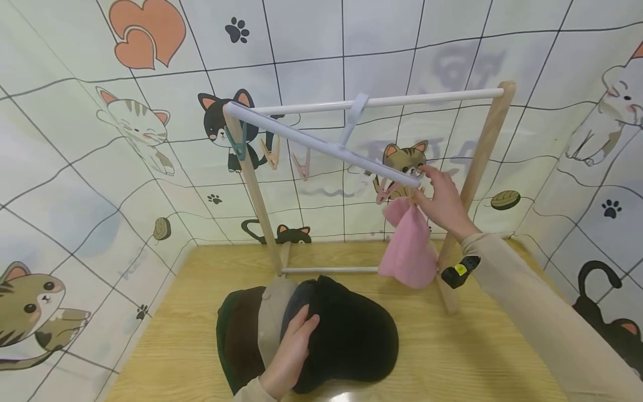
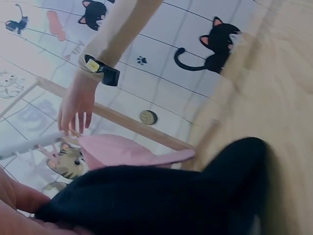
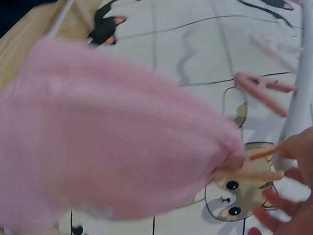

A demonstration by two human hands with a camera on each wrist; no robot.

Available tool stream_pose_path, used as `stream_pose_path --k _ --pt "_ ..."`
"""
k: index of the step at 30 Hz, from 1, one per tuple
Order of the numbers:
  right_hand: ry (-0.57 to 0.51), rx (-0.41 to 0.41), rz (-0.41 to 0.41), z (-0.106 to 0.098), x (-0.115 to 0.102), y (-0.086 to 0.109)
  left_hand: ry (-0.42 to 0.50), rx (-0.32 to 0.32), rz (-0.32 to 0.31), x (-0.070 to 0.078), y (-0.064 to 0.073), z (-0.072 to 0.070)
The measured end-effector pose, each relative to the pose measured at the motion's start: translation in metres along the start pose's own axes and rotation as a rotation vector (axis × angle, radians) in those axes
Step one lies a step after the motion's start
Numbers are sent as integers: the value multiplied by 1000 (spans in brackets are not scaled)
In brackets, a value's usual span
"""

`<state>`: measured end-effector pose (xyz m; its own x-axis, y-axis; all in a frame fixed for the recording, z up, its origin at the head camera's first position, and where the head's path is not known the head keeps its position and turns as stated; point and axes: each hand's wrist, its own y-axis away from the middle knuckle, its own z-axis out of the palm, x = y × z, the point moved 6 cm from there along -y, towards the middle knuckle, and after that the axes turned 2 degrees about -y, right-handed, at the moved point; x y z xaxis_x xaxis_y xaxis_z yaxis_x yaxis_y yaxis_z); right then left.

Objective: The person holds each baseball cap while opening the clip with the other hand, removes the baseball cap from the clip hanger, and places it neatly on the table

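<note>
My left hand (image 1: 291, 357) grips a black cap (image 1: 356, 329), thumb on top of the fabric. Beside that cap lie a beige cap (image 1: 273, 312) and a brown and green one (image 1: 241, 329), partly overlapped. A pink cap (image 1: 409, 248) with fine ribbed fabric hangs bunched in a tan clothespin (image 3: 249, 175) at the low right end of a white clip hanger (image 1: 321, 145). At that end is my right hand (image 1: 444, 201), fingers spread, thumb right at the clothespin's handle. The hanger tilts down to the right, hooked over the rack's rod.
A wooden rack (image 1: 487, 145) with a white top rod (image 1: 432, 99) and a lower rod (image 1: 331, 270) stands on the wooden table (image 1: 482, 357). Teal (image 1: 237, 142), tan (image 1: 270, 152) and pink clothespins (image 1: 301, 164) hang along the hanger. A cat-print sheet (image 1: 321, 212) encloses the back and sides.
</note>
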<state>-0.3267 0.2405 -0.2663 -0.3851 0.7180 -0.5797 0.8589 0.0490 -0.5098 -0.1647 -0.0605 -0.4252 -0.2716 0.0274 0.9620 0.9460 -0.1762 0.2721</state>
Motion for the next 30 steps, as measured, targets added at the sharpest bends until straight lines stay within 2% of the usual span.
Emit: stream_pose_path --k 2,4,8,12,17,20,22,25,30 --pt "14 -41 -59 3 3 2 -30 -16 -7 -5 3 -3" --pt "34 -46 -108 5 5 5 -72 -35 -2 -8 6 -7" --pt "7 -34 -148 3 7 9 -126 -76 55 -9 11 -13" --pt "-7 -30 -194 -2 2 10 -164 -148 101 -8 15 -20" --pt "-9 -34 -235 -10 -9 14 -273 -270 115 -5 18 -29" --pt "-9 -44 -253 -14 -15 14 -338 -317 153 7 18 -33" --pt "-2 -48 -272 -17 -20 14 -396 -319 198 20 17 -36" --pt "5 -54 -311 -20 -29 12 -485 -285 275 43 14 -39" --pt "-3 -79 -323 -25 -45 10 -721 -198 480 77 6 -32"
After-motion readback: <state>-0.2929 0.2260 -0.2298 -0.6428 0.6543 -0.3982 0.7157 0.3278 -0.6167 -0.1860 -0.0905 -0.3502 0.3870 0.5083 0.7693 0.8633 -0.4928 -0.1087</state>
